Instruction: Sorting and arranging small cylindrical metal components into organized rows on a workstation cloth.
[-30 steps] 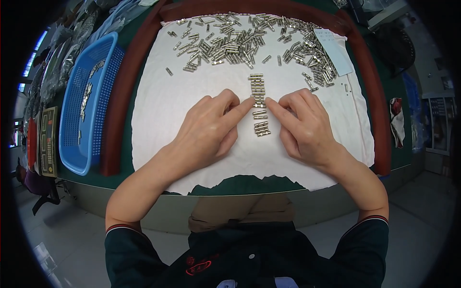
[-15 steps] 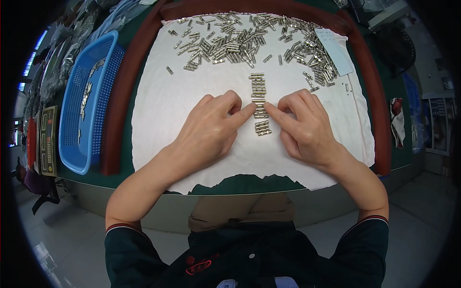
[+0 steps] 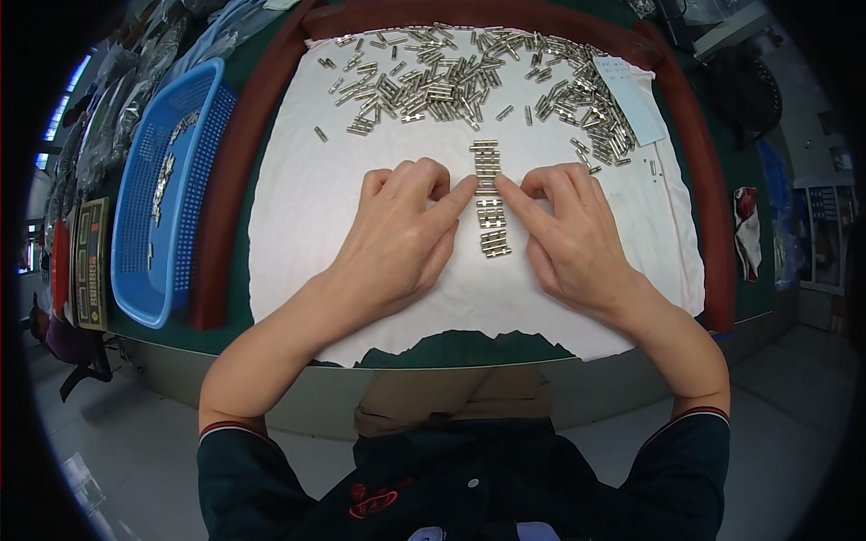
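Note:
Short silvery metal links lie side by side in a narrow column (image 3: 491,215) on a white cloth (image 3: 307,198), with small gaps between some groups. My left hand (image 3: 397,221) is at the column's left side, its index fingertip against the ends of the links in the upper half. From the opposite side my right hand (image 3: 573,221) presses its index fingertip on the same links. The other fingers of both hands are curled in. Beyond the column spreads a loose heap of similar links (image 3: 442,88), and another heap (image 3: 586,104) lies to its right.
Dark red raised borders (image 3: 225,225) flank the cloth left and right and run along the back. A blue perforated basket (image 3: 135,257) with some metal pieces stands at the left. A pale blue card (image 3: 633,106) lies at the back right. Patterned fabric (image 3: 746,233) rests farther right.
Both index fingertips have moved a little farther up the column, away from me. A gap has appeared in the column just below them.

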### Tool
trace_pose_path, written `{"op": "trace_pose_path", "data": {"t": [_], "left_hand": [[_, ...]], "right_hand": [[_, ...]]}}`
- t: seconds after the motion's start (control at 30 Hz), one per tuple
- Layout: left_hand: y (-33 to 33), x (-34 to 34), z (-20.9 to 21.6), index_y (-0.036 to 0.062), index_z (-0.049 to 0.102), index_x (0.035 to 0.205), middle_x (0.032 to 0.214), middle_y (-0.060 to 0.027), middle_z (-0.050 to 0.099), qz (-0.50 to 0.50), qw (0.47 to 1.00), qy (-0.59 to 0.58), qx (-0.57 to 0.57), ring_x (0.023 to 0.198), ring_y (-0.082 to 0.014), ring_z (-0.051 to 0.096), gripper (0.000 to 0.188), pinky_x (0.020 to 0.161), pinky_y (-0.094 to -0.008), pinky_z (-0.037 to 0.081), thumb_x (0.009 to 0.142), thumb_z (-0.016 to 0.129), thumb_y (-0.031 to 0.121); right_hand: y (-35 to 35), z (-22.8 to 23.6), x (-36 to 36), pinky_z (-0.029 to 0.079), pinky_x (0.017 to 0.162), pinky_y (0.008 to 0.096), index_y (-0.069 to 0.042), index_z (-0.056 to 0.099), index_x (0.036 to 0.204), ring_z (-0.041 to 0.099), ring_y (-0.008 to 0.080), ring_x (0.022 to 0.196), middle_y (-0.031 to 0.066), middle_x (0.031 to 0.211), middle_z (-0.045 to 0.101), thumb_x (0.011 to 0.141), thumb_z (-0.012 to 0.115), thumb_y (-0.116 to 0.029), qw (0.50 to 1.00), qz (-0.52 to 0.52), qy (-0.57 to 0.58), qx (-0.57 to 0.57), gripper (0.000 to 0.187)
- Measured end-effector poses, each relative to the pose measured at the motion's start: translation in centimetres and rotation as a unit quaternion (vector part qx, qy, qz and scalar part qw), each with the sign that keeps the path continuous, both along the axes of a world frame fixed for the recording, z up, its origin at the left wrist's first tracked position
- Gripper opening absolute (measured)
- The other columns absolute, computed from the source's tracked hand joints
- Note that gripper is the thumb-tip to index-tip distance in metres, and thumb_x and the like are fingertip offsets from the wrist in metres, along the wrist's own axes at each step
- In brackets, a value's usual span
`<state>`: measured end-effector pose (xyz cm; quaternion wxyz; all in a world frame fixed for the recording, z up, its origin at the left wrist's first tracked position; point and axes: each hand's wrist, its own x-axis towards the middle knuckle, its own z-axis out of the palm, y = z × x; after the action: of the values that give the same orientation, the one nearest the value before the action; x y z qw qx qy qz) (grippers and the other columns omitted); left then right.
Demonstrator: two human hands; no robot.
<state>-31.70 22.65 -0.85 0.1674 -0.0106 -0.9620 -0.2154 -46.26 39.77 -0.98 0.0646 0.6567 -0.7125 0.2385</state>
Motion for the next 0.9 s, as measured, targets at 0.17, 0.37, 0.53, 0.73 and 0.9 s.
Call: {"op": "trace_pose_path", "data": {"t": [0.17,0.37,0.53,0.73,0.9], "left_hand": [[-0.25,0.11,0.00,0.0020,0.062,0.117,0.095,-0.0089,0.050,-0.019,1.000,0.004,-0.008,0.090,-0.0226,0.053,0.043,0.081,-0.0377,0.034,0.074,0.063,0.000],[-0.16,0.08,0.07,0.0028,0.065,0.112,0.093,-0.0081,0.050,-0.029,0.999,0.019,-0.001,0.088,-0.0220,0.053,0.041,0.081,-0.0369,0.035,0.072,0.064,-0.002],[-0.15,0.01,0.24,0.0030,0.066,0.113,0.092,-0.0079,0.051,-0.023,0.999,0.023,0.003,0.086,-0.0208,0.052,0.043,0.080,-0.0354,0.035,0.071,0.062,-0.004],[0.07,-0.68,-0.24,0.0041,0.063,0.121,0.094,-0.0086,0.051,0.027,0.999,0.032,-0.002,0.088,-0.0207,0.052,0.049,0.084,-0.0352,0.034,0.073,0.058,-0.005],[-0.24,-0.59,-0.32,0.0035,0.062,0.120,0.097,-0.0089,0.048,0.006,1.000,0.006,-0.016,0.092,-0.0227,0.051,0.048,0.082,-0.0400,0.032,0.073,0.059,0.000]], "right_hand": [[0.09,0.01,-0.03,0.041,0.076,0.0378,0.002,0.062,0.115,0.051,0.0265,0.093,0.0094,0.097,0.053,0.064,0.061,0.002,1.000,0.007,-0.001,-0.001,0.051],[0.22,0.05,-0.08,0.041,0.075,0.0373,0.000,0.063,0.111,0.051,0.0261,0.092,0.0091,0.096,0.053,0.062,0.063,0.002,1.000,0.010,-0.003,-0.005,0.049],[0.25,0.10,-0.23,0.041,0.075,0.0373,0.000,0.063,0.112,0.051,0.0260,0.092,0.0091,0.097,0.053,0.063,0.062,0.002,1.000,0.022,-0.003,-0.014,0.049],[-0.20,-0.04,-0.04,0.040,0.080,0.0385,0.002,0.060,0.119,0.050,0.0273,0.097,0.0108,0.105,0.054,0.066,0.058,0.003,0.999,-0.033,-0.012,-0.016,0.053],[-0.13,-0.09,-0.10,0.040,0.083,0.0396,0.002,0.060,0.121,0.049,0.0280,0.101,0.0111,0.106,0.053,0.067,0.059,0.002,1.000,-0.019,-0.001,0.008,0.054]]}}
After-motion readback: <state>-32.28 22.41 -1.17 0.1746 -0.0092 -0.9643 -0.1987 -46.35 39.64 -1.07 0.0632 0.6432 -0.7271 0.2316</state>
